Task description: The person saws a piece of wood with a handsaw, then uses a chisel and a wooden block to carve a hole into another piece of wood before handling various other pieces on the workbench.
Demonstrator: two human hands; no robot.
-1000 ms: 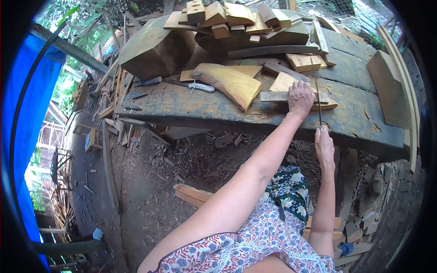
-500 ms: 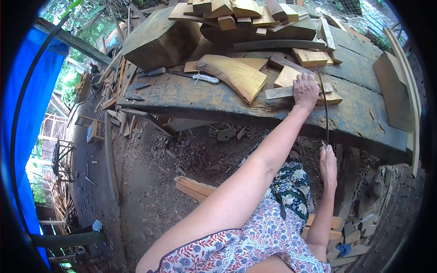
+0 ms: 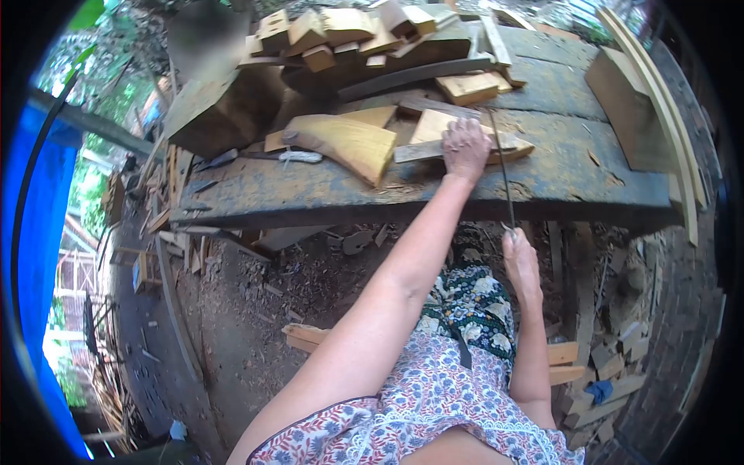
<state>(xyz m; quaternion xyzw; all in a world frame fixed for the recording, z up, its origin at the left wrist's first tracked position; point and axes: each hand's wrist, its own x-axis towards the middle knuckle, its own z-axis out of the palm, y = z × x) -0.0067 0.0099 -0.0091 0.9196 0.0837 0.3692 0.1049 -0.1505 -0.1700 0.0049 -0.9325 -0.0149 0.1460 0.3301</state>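
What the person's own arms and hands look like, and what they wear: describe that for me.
The left hand and right hand wear no gloves; rings are too small to tell. The left arm and right arm show no sleeves, watch or bracelet. At the shoulders begins a pale, lace-trimmed top with red and blue flowers, dark-edged beside the left arm.

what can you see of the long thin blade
The blade is narrow, dark, almost straight and looks metal; any teeth are too small to see. The right grip holds its near end. It extends over the front edge of the bench, right of the left grip, and crosses the wood strip; whether they touch is unclear.
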